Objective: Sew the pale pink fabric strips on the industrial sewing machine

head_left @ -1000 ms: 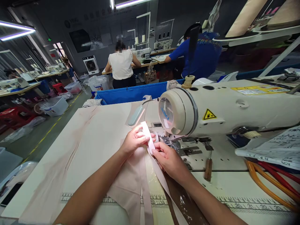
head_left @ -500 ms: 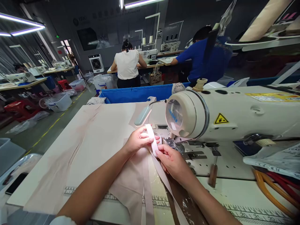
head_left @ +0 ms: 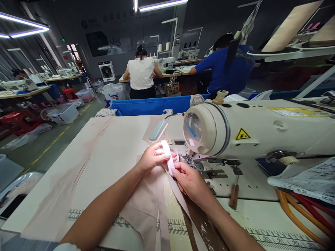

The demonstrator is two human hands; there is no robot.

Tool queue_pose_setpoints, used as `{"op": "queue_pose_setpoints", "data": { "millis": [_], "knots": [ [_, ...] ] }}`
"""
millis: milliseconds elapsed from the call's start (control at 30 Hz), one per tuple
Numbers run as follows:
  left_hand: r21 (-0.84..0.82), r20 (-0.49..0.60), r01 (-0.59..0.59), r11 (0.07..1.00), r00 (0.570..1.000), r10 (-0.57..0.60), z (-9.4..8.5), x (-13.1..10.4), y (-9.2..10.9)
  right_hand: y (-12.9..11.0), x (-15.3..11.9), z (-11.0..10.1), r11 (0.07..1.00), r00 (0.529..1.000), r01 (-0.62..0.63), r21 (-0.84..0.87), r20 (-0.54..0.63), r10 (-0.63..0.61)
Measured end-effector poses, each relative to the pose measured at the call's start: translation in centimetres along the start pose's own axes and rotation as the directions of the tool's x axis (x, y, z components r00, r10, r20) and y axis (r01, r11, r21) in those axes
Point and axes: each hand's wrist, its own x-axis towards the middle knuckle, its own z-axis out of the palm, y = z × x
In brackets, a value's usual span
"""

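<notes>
A pale pink fabric strip (head_left: 167,157) runs between my two hands, just left of the sewing machine's needle area. My left hand (head_left: 154,157) is closed on its upper end, fingers curled round it. Lower down, my right hand (head_left: 187,176) pinches the same strip between thumb and fingers, and a long tail hangs toward the table's front edge. Beneath my hands lie light pink fabric pieces (head_left: 142,205). The sewing machine (head_left: 209,129) stands to the right, its needle partly hidden behind the round head.
A grey-green lamp (head_left: 158,129) lies behind my left hand. To the right are a wooden-handled screwdriver (head_left: 234,197) and orange-handled scissors (head_left: 285,209). Sheer fabric (head_left: 52,195) covers the table's left side. Beyond a blue cloth bin (head_left: 154,105), two people sit at other machines.
The view has shifted slightly. Both hands keep their hold on the fabric strip, with almost no movement between them.
</notes>
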Motion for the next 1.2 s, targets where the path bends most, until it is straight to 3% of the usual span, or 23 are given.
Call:
{"op": "queue_pose_setpoints", "data": {
  "millis": [400,1200],
  "knots": [
    [-0.017,-0.031,0.03,0.999,0.999,-0.031,0.18,-0.11,0.36,-0.16,-0.3,-0.05,0.997,0.997,0.058,-0.05,-0.039,-0.06],
    [-0.04,-0.014,0.055,0.998,0.998,-0.055,0.06,-0.1,0.4,-0.68,-0.54,0.08,0.989,0.998,0.054,-0.137,-0.034,-0.059]
  ]
}}
